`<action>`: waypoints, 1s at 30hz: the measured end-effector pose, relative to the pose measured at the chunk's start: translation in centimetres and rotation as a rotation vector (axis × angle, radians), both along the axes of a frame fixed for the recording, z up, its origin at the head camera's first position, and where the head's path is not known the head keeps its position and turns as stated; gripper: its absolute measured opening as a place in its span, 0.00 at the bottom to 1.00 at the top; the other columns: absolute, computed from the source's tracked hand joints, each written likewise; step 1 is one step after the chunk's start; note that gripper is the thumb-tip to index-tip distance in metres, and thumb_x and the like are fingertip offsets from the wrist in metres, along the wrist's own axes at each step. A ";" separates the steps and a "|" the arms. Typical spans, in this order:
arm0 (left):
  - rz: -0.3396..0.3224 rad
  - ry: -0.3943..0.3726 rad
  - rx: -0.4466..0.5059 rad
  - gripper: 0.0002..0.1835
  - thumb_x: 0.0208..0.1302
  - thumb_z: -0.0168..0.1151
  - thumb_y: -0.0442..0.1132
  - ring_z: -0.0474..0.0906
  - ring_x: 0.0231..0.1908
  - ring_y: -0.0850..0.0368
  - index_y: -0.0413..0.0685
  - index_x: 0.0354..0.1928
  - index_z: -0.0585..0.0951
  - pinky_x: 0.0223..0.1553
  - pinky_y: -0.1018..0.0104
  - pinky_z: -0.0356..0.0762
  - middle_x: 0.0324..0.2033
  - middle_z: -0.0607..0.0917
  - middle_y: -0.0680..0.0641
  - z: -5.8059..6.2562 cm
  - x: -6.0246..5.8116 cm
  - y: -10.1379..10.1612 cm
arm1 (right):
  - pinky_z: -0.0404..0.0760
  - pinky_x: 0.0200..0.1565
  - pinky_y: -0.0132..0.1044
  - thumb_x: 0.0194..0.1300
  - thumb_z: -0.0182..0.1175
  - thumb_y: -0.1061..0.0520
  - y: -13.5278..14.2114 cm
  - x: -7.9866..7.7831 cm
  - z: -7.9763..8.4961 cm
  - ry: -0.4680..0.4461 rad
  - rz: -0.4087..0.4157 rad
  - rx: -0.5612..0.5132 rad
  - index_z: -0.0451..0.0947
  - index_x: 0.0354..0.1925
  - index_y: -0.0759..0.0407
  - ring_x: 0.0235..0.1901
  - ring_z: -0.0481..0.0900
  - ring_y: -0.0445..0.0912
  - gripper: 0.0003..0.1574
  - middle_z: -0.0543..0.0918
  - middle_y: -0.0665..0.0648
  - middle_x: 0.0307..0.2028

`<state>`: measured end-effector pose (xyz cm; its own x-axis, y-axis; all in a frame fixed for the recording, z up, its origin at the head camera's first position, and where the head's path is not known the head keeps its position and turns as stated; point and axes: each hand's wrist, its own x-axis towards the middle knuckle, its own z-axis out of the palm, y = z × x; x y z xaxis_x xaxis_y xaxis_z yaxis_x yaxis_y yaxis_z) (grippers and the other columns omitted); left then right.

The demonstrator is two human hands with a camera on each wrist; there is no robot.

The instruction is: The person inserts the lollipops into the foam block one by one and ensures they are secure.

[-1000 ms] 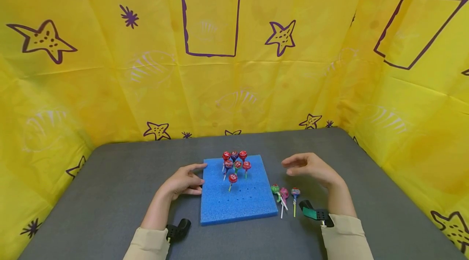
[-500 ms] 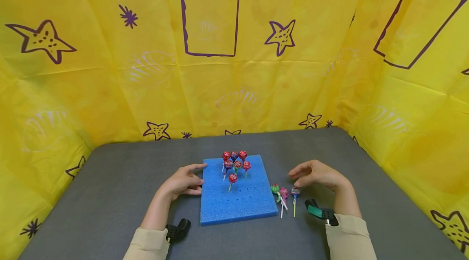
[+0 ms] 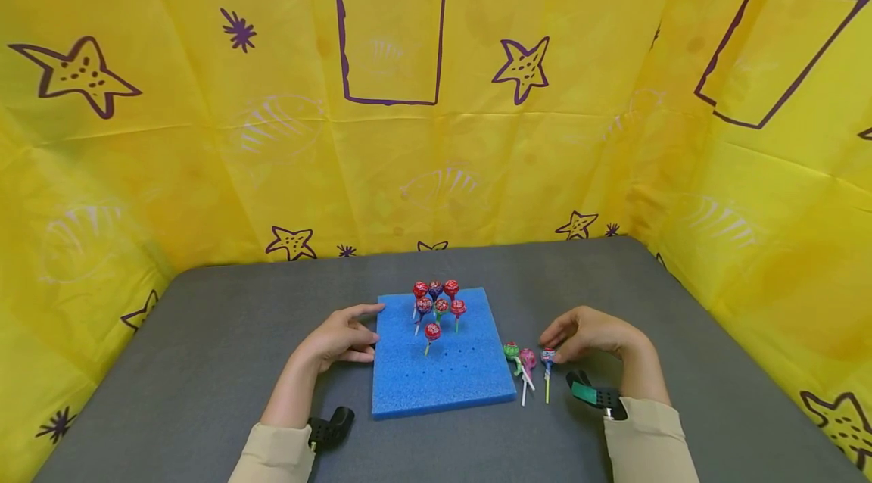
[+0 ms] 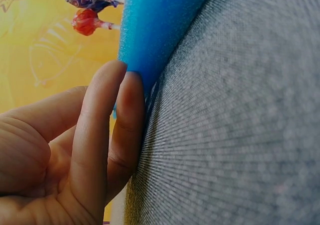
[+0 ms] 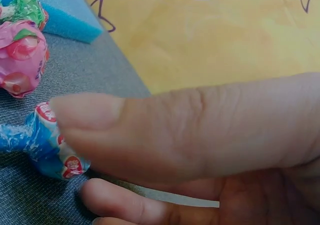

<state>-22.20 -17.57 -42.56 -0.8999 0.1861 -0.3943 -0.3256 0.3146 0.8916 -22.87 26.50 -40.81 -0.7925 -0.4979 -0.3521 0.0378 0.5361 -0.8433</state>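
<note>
A blue foam board (image 3: 446, 384) with small holes holds several wrapped lollipops (image 3: 433, 331) upright toward its back half. At the board's left edge, my left hand (image 3: 344, 337) rests with fingertips touching the foam's side; in the left wrist view two fingers (image 4: 92, 130) meet the blue edge. My right hand (image 3: 593, 335) is low over the table right of the board, its thumb and fingers at the head of a blue-wrapped lollipop (image 3: 548, 358). The right wrist view shows the thumb (image 5: 150, 130) over that blue head (image 5: 52, 150); the index fingertip is hidden.
Left of the blue lollipop lie a pink lollipop (image 3: 527, 359) and a green one (image 3: 512, 350), their sticks crossing beside the board's right edge. The table (image 3: 259, 316) is dark grey, with yellow patterned cloth (image 3: 381, 188) behind and at the sides.
My right hand has moved right, then down to the blue lollipop, and its thumb and fingers have come around the head. My left hand has stayed at the board's edge.
</note>
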 end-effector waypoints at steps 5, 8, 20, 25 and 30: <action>0.001 0.001 -0.003 0.33 0.66 0.59 0.30 0.81 0.26 0.59 0.50 0.72 0.66 0.31 0.67 0.88 0.34 0.80 0.43 -0.1 0.0 0.0 | 0.86 0.39 0.32 0.54 0.70 0.62 -0.1 0.1 -0.1 0.003 0.018 0.013 0.82 0.49 0.69 0.36 0.81 0.43 0.23 0.87 0.57 0.42; 0.000 0.002 -0.007 0.33 0.66 0.59 0.30 0.82 0.26 0.59 0.50 0.72 0.66 0.31 0.67 0.88 0.36 0.81 0.42 -0.1 0.0 0.0 | 0.86 0.39 0.33 0.53 0.69 0.63 -0.2 0.2 -0.2 0.009 0.036 0.016 0.82 0.49 0.69 0.35 0.80 0.43 0.23 0.87 0.57 0.41; -0.007 0.000 -0.009 0.33 0.66 0.60 0.31 0.81 0.26 0.59 0.50 0.73 0.66 0.30 0.67 0.87 0.35 0.81 0.42 -0.2 -0.1 -0.1 | 0.84 0.36 0.34 0.52 0.69 0.65 -0.8 0.2 -0.3 0.000 0.041 0.047 0.83 0.45 0.67 0.32 0.78 0.44 0.19 0.85 0.55 0.36; -0.013 0.002 -0.001 0.33 0.66 0.60 0.30 0.81 0.26 0.59 0.50 0.73 0.65 0.30 0.67 0.87 0.35 0.81 0.43 -0.2 -0.1 -0.1 | 0.83 0.36 0.34 0.52 0.69 0.65 -1.0 0.1 -0.3 0.020 0.042 0.067 0.84 0.44 0.66 0.32 0.77 0.44 0.17 0.85 0.55 0.36; -0.008 0.001 -0.006 0.33 0.66 0.61 0.31 0.81 0.26 0.59 0.50 0.73 0.65 0.30 0.67 0.87 0.33 0.80 0.44 -0.2 -0.1 -0.1 | 0.82 0.34 0.32 0.52 0.69 0.65 -0.8 0.0 -0.5 0.039 0.058 0.064 0.84 0.43 0.66 0.30 0.76 0.43 0.17 0.85 0.53 0.34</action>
<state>-22.35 -17.64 -42.73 -0.8990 0.1909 -0.3941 -0.3218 0.3224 0.8902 -22.89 25.71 -41.32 -0.7765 -0.5213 -0.3540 -0.0273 0.5890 -0.8076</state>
